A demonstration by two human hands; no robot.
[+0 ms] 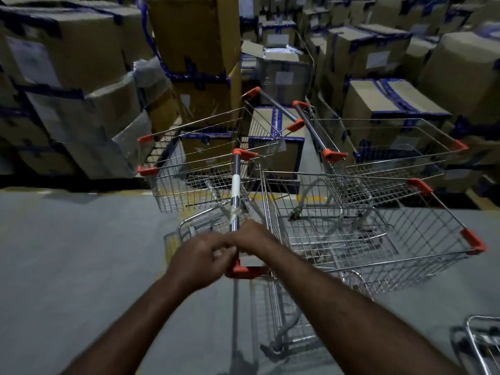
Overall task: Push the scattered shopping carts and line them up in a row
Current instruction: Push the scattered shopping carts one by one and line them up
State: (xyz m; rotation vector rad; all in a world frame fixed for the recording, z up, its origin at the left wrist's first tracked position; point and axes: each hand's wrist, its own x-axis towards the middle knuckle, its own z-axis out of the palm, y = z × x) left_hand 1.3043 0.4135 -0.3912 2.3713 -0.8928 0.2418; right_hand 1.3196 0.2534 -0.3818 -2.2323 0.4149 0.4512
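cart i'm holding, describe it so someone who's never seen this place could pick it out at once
Facing the wall of stacked cartons, a cluster of wire carts stands on the grey floor. The one meant is at the front, left hand and right hand gripping its handle. Only its handle wears a band of white tape.

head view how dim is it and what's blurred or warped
Head view: dim warehouse light; the left hand and right hand at the chrome cart handle bar are motion-smeared; brown cardboard boxes lean and bow toward the edges from the wide lens.
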